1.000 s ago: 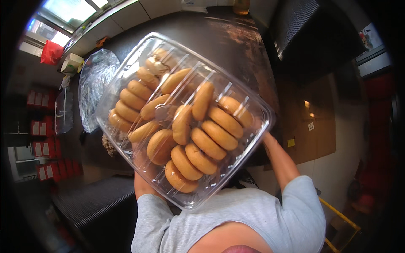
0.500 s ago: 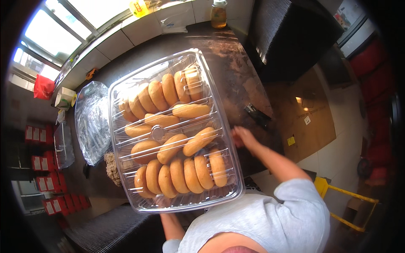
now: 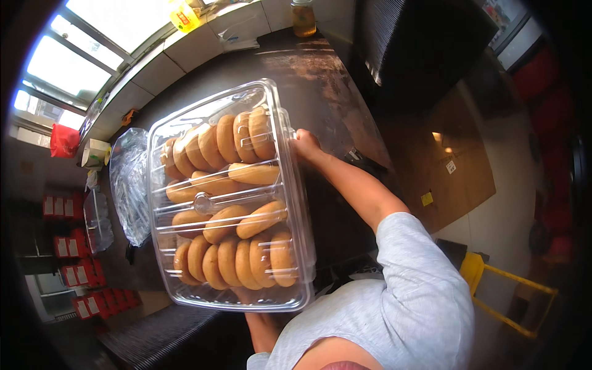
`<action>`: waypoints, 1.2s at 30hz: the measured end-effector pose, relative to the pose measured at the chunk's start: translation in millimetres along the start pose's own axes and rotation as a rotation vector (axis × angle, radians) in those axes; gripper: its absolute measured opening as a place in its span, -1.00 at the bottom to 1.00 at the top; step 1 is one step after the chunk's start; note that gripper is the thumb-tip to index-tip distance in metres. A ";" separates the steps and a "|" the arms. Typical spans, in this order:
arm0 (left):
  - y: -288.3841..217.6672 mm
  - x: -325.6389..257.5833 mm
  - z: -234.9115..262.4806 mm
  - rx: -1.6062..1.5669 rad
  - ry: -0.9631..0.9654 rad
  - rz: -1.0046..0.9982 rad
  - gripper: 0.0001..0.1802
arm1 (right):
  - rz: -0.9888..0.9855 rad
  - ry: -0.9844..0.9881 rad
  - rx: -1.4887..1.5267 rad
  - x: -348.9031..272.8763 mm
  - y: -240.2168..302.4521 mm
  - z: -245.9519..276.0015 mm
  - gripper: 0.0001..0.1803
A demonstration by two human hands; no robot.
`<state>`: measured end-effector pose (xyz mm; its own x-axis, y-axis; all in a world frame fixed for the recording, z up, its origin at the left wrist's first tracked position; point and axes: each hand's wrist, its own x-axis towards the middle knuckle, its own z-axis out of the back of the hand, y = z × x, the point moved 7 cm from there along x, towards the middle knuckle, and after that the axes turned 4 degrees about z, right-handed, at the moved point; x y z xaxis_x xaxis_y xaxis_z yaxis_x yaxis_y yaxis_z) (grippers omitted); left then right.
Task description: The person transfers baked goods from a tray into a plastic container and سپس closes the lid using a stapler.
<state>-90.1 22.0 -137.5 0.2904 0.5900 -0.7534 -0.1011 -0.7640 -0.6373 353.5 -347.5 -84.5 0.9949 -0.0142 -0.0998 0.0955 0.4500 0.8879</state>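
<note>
A large clear plastic container with a ribbed lid [image 3: 216, 196] is held up over the dark table, tilted toward me. Inside it, golden-brown round breads [image 3: 227, 262], like doughnuts or bagels, stand on edge in one row at each end, with several more leaning or lying across the middle. My right hand [image 3: 306, 147] grips the container's right edge, its fingertips partly hidden behind the rim. Seen partly through the plastic, my left hand [image 3: 250, 297] holds the near edge from below; its fingers are mostly hidden.
The dark table [image 3: 290, 74] carries a crumpled clear plastic bag [image 3: 128, 185] left of the container and a black object [image 3: 364, 161] at right. A jar of amber liquid [image 3: 303, 20] stands at the back. Stacked black trays [image 3: 419, 43] rise at far right; a yellow frame [image 3: 505, 296] stands lower right.
My right hand has come from beside the container onto its right edge. The container has shifted left and turned a little, showing more of its right side wall.
</note>
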 end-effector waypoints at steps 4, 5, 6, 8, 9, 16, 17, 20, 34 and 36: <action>-62.1 30.6 -0.4 -0.040 0.019 -0.105 -0.83 | -0.303 0.082 0.480 -91.8 -24.6 10.9 -0.73; -76.2 46.4 -19.6 -0.026 0.057 -0.101 -0.83 | -0.358 0.027 0.632 -117.5 -47.9 18.5 -0.78; -90.8 58.5 -29.1 -0.028 0.077 -0.114 -0.83 | -0.405 -0.005 0.783 -143.6 -64.3 13.6 -0.83; -119.6 72.2 -38.6 -0.041 0.101 -0.131 -0.83 | -0.454 -0.046 0.875 -205.8 -54.0 12.2 -0.83; -125.3 77.1 -41.5 -0.044 0.104 -0.126 -0.83 | -0.397 -0.111 0.913 -231.4 -32.9 20.2 -0.81; -54.9 50.0 -12.2 -0.031 0.116 0.041 -0.85 | -0.413 0.225 1.216 -321.2 -46.4 -1.2 -0.65; -31.9 34.8 3.0 -0.046 0.130 0.093 -0.85 | -0.633 0.326 1.023 -323.4 -74.9 9.3 -0.70; 39.0 -12.4 -20.2 -0.090 0.379 0.285 -0.84 | 0.166 -0.133 -0.141 -238.2 -80.8 124.2 -0.73; 172.3 -182.5 -118.5 0.323 0.547 0.333 -0.58 | -0.048 0.151 -0.447 -192.1 -124.7 153.3 -0.28; 174.6 -203.0 -150.1 0.366 0.567 0.315 -0.62 | -0.402 0.323 0.271 -224.9 -155.1 143.1 -0.39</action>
<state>-23.9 -270.4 -71.5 0.6314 0.0562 -0.7734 -0.5427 -0.6804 -0.4925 119.6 -541.9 -135.6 0.8225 0.1552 -0.5472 0.5111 0.2206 0.8307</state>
